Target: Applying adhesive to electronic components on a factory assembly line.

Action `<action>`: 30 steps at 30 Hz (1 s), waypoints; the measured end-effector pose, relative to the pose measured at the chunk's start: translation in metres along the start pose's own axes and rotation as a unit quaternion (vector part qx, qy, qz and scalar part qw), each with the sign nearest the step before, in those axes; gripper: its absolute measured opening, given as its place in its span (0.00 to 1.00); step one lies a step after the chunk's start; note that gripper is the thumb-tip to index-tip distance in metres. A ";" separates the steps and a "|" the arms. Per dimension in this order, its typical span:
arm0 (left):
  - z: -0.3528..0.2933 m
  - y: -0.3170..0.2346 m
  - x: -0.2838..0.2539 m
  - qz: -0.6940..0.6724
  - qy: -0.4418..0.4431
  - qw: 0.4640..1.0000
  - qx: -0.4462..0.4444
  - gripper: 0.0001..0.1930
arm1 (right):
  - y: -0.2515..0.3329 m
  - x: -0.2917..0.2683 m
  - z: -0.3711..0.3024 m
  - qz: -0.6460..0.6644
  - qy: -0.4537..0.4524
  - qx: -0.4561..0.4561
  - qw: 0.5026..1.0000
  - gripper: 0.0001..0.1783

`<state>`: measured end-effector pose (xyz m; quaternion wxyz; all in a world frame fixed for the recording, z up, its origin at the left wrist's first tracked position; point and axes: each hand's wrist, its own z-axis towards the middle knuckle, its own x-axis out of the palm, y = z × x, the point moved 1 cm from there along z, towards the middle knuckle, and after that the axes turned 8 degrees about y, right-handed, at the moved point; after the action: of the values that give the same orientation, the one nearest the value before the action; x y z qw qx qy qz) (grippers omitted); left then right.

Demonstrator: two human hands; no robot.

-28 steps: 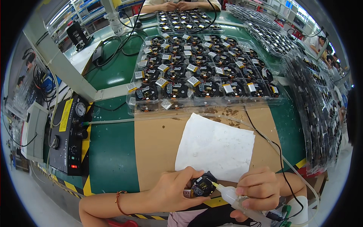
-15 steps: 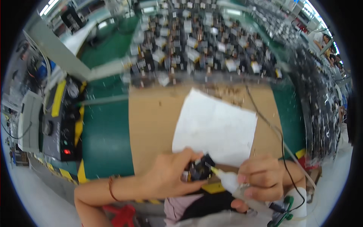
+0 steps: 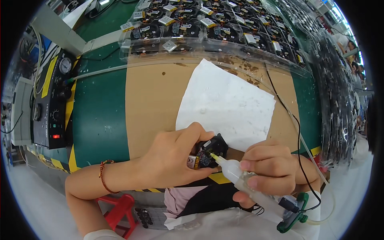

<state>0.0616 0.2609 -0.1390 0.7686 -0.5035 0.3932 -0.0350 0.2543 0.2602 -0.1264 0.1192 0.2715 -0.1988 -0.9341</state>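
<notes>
The round black device (image 3: 219, 143) is resting in the left hand (image 3: 168, 154), just over the near edge of the desk (image 3: 100, 120), with a small silver battery (image 3: 193, 161) showing at its left side. The left hand is pinching it between thumb and fingers; the right hand (image 3: 274, 166) is grasping a white-tipped syringe (image 3: 231, 171).

Compared with a moment ago, the tip is no longer pointing at the device's right side but is reaching farther in, nearer the battery, which suggests that the work is turning to another spot. Whether it is touching, I cannot tell. The view is also dipping lower, so more of the red stool (image 3: 120, 210) is showing.

White paper (image 3: 226, 104) is lying on brown board (image 3: 150, 108) beyond the hands, and clear trays (image 3: 192, 47) of similar devices are standing farther back. A black control box (image 3: 50, 108) is sitting at left, its clear tube (image 3: 104, 73) running across. A black cable (image 3: 299, 144) is crossing the right forearm and could be snagging. The left fingers are covering part of the device.
</notes>
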 end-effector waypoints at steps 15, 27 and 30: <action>0.000 -0.002 -0.004 0.002 0.041 0.999 -0.032 0.26 | -0.001 0.010 0.003 -0.046 0.024 -0.034 0.998 0.15; 0.001 0.001 -0.001 0.007 0.021 0.999 -0.026 0.26 | 0.004 0.004 -0.001 -0.075 0.113 -0.055 0.989 0.19; 0.001 0.002 -0.001 0.013 0.002 1.000 -0.017 0.27 | 0.003 0.004 -0.001 -0.077 0.112 -0.059 0.989 0.19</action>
<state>0.0612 0.2627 -0.1398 0.7595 -0.5114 0.4016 -0.0196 0.2523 0.2556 -0.1278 0.0844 0.3815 -0.1077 -0.9142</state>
